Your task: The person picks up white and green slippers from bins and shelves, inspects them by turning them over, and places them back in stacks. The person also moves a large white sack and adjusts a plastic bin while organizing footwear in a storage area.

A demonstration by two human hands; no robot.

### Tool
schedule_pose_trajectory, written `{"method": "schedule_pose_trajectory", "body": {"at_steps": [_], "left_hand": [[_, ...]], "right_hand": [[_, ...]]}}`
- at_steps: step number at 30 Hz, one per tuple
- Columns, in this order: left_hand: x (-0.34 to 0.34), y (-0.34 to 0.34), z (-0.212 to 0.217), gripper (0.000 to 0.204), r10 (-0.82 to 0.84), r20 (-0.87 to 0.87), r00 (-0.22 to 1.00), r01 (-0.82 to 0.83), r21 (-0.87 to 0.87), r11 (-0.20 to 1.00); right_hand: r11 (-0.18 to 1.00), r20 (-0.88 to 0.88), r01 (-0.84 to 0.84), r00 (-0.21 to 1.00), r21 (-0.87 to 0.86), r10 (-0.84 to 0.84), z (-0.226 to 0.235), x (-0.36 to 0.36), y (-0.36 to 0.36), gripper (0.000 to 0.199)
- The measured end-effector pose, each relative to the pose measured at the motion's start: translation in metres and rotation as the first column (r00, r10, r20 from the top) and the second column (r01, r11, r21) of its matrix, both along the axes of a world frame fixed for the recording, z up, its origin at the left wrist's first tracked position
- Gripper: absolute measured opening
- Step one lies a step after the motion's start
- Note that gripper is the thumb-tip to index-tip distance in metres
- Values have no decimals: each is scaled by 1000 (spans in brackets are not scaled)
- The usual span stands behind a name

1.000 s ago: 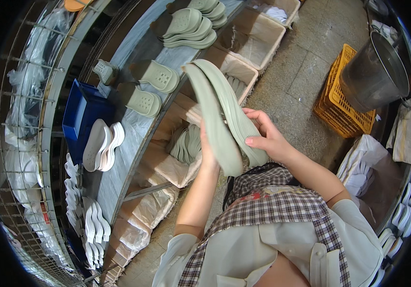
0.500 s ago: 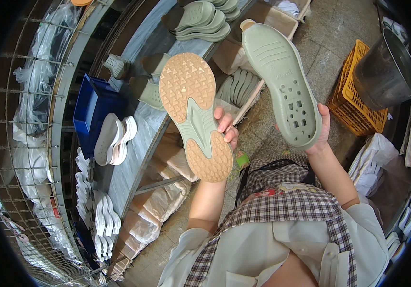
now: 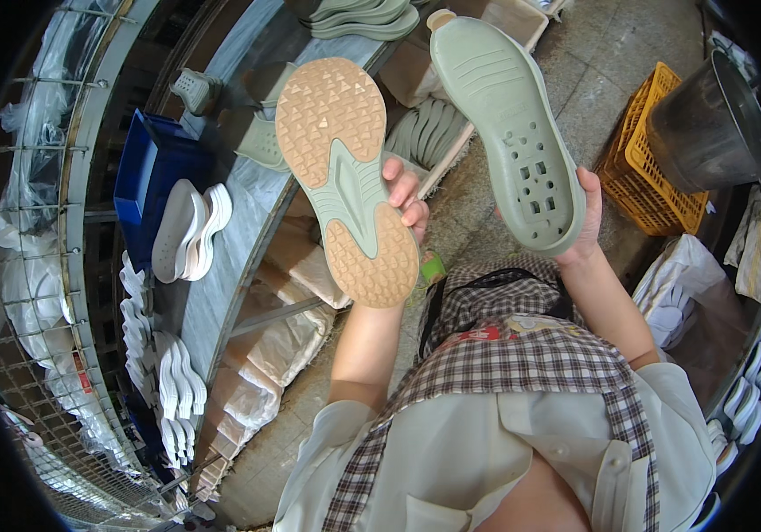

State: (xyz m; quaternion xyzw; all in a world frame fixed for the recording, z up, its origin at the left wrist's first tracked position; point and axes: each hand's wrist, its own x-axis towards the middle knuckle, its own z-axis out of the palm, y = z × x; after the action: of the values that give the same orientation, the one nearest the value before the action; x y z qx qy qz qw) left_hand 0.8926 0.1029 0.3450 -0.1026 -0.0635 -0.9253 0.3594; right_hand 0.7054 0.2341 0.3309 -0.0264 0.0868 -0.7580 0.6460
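Note:
My left hand (image 3: 405,195) grips a pale green shoe sole (image 3: 345,177) with tan tread patches, its bottom face turned up toward me. My right hand (image 3: 586,222) holds a second pale green sole (image 3: 509,133) from behind, showing its inner side with a cluster of small holes. The two soles are held apart, side by side, above my lap and a plaid apron (image 3: 522,355). My forearms rise from the lower edge.
A curved grey workbench (image 3: 238,204) runs at left with white soles (image 3: 190,230), a blue bin (image 3: 145,177) and green soles (image 3: 354,13). More green soles sit in a box (image 3: 433,133). A yellow crate (image 3: 642,168) and metal bucket (image 3: 708,133) stand at right.
A second ago both soles were pressed together in my hands. I separated them and raised them, turning the tread of the left one and the inner face of the right one toward me.

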Motion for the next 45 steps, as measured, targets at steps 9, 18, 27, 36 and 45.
{"method": "schedule_pose_trajectory", "body": {"at_steps": [9, 18, 27, 36, 45], "left_hand": [[7, -2, -1, 51, 28, 28, 999, -27, -42, 999], [-2, 8, -9, 40, 60, 851, 522, 40, -95, 995], [55, -120, 53, 29, 366, 704, 608, -173, -333, 927], [43, -333, 40, 31, 254, 966, 40, -251, -237, 939], [69, -358, 19, 27, 352, 932, -92, -240, -363, 900]], "right_hand": [[1000, -54, -10, 998, 28, 12, 0, 8, -5, 69], [989, -684, -119, 715, 85, 145, 12, 54, -17, 66], [987, -942, 115, 330, 111, 68, -8, 32, -16, 46], [919, -794, 136, 560, 370, 237, -46, 51, 4, 34], [851, -729, 228, 644, 474, 233, -70, 53, -36, 27]]}}
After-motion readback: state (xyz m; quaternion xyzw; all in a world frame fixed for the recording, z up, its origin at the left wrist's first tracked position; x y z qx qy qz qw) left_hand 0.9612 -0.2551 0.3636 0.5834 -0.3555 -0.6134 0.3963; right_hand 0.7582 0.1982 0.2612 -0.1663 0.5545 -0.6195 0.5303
